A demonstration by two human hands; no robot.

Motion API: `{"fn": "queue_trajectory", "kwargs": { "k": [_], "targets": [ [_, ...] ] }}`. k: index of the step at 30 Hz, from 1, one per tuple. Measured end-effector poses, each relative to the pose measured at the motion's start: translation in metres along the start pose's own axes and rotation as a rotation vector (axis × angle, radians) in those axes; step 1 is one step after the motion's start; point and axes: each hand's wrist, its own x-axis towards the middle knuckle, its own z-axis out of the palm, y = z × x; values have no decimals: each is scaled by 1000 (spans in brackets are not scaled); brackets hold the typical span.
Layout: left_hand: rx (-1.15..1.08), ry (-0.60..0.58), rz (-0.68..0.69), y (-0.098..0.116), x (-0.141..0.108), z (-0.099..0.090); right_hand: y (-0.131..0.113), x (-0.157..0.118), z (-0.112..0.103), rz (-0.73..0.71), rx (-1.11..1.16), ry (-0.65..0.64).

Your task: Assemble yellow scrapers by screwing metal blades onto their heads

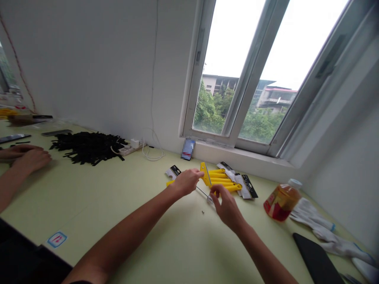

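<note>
Left hand (185, 182) had its fingers closed on a yellow plastic scraper (205, 173), with a thin steel rod (203, 193) running out beneath it; right hand (227, 209) had its fingertips (213, 193) pinched narrow near the rod's far end, hold unclear. More yellow scrapers (222, 179) lay fanned at 2 o'clock from the left hand, packaging cards (247, 186) beside them; one small screw (203, 212) sat loose at 6 o'clock.
</note>
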Motion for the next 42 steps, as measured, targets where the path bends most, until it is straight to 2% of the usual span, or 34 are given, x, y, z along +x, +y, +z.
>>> {"fn": "queue_trajectory", "kwargs": {
  "k": [3, 8, 13, 19, 25, 31, 36, 42],
  "targets": [
    [-7, -23, 48, 10, -2, 5, 11, 8, -11, 9, -52, 117],
    [18, -71, 102, 25, -6, 12, 13, 4, -4, -37, -83, 118],
    [60, -79, 107, 30, -7, 11, 8, 0, 2, -14, -113, 131],
    [1, -108, 89, 30, -9, 10, 5, -2, 4, 13, -113, 101],
    [-47, -111, 73, 27, -7, 13, 4, -5, 9, 115, -100, 178],
    [-73, -105, 60, 20, -5, 18, 0, -9, 12, 41, -127, 135],
    [-84, -102, 52, 15, -3, 21, 1, -9, 11, 17, -103, 157],
    [-76, -100, 23, 14, -4, 21, 2, -7, 11, 205, 58, 133]
  ]
}}
